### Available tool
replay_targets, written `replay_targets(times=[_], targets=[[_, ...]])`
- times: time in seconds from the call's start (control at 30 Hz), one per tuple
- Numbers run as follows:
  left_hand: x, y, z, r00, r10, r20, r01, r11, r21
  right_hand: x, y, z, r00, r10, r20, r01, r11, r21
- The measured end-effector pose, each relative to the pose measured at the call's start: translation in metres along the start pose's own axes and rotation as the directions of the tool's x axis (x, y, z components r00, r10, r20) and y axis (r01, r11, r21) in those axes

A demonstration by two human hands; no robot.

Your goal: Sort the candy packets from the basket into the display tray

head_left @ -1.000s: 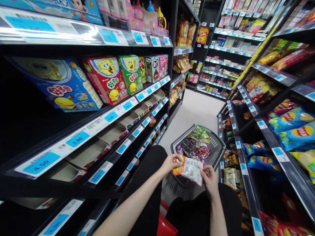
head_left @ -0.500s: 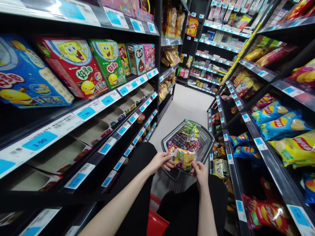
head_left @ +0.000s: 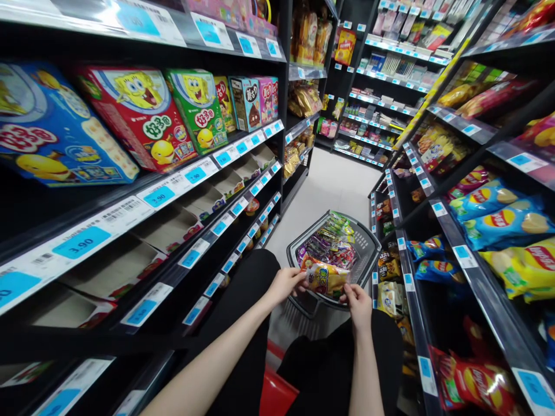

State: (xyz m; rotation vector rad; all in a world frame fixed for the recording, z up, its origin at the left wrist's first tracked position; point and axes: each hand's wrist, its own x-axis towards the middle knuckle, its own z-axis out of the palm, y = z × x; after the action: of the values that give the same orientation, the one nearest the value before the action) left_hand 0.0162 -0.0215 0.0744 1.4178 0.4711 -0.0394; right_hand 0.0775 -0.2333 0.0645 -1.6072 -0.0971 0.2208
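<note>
Your left hand [head_left: 287, 285] and right hand [head_left: 359, 305] pinch the snack packet [head_left: 326, 279] over the near end of the basket [head_left: 369, 252], colourful side up now, not the whitish one like a second ago. Pale aisle floor [head_left: 329, 178] below, 3.90 tag [head_left: 81, 242] and 好多鱼 boxes [head_left: 141, 118] on your left, stocked racks [head_left: 388, 79] way back.

Blue snack box [head_left: 65, 130], cropped by the left edge. Yellow chip bag [head_left: 522, 266], cropped at right. Red object [head_left: 276, 393], partly concealed by dark-clad legs [head_left: 249, 289] and cut off below; form indeterminate. Orange-and-yellow packet [head_left: 326, 279], rear face hidden, lettering blurred; it obscures part of the basket [head_left: 369, 251]. Labels on the far shelves [head_left: 396, 48], too small to read.
</note>
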Motion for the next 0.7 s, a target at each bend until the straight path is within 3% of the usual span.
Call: replay_targets(times=[0.1, 0.17, 0.23, 0.3, 0.37, 0.4, 0.43, 0.5, 0.57, 0.6, 0.63, 0.67, 0.7], targets=[[-0.004, 0.000, 0.006, 0.999, 0.039, 0.021, -0.036, 0.993, -0.115, -0.006, -0.006, 0.006, 0.985, -0.161, -0.055, 0.152, 0.979, -0.138], [-0.008, -0.004, 0.013, 0.993, 0.040, 0.110, -0.005, 0.953, -0.303, -0.014, -0.007, 0.021, 0.939, -0.337, -0.064, 0.295, 0.889, -0.350], [-0.012, -0.008, 0.021, 0.977, 0.064, 0.204, 0.044, 0.874, -0.483, -0.024, -0.005, 0.043, 0.869, -0.493, 0.052, 0.438, 0.716, -0.543], [-0.015, -0.010, 0.029, 0.972, 0.088, 0.219, 0.057, 0.815, -0.577, -0.034, -0.003, 0.065, 0.791, -0.562, 0.244, 0.577, 0.549, -0.605], [-0.016, -0.009, 0.032, 0.983, 0.073, 0.167, 0.048, 0.783, -0.620, -0.041, -0.005, 0.079, 0.715, -0.570, 0.404, 0.687, 0.471, -0.553], [-0.015, -0.007, 0.031, 0.989, 0.058, 0.133, 0.040, 0.769, -0.638, -0.043, -0.006, 0.081, 0.694, -0.577, 0.431, 0.715, 0.477, -0.511], [-0.015, -0.005, 0.030, 0.993, 0.043, 0.108, 0.037, 0.761, -0.648, -0.043, -0.009, 0.080, 0.696, -0.596, 0.402, 0.714, 0.510, -0.481], [-0.014, 0.002, 0.023, 0.996, 0.029, 0.089, 0.035, 0.764, -0.644, -0.038, -0.014, 0.068, 0.763, -0.624, 0.167, 0.617, 0.627, -0.476], [-0.015, 0.008, 0.016, 0.989, 0.036, 0.141, 0.059, 0.789, -0.612, -0.027, -0.017, 0.047, 0.835, -0.535, -0.129, 0.434, 0.784, -0.445], [-0.016, 0.011, 0.012, 0.981, 0.044, 0.187, 0.076, 0.805, -0.588, -0.021, -0.017, 0.035, 0.880, -0.439, -0.183, 0.351, 0.859, -0.374], [-0.017, 0.013, 0.010, 0.971, 0.057, 0.232, 0.088, 0.818, -0.568, -0.016, -0.017, 0.024, 0.938, -0.313, -0.147, 0.271, 0.929, -0.252], [-0.019, 0.015, 0.007, 0.960, 0.074, 0.271, 0.093, 0.827, -0.555, -0.012, -0.016, 0.015, 0.984, -0.174, -0.032, 0.170, 0.980, -0.102], [-0.020, 0.016, 0.006, 0.951, 0.090, 0.297, 0.093, 0.831, -0.548, -0.009, -0.015, 0.008, 0.992, -0.056, 0.111, 0.052, 0.998, 0.035]])
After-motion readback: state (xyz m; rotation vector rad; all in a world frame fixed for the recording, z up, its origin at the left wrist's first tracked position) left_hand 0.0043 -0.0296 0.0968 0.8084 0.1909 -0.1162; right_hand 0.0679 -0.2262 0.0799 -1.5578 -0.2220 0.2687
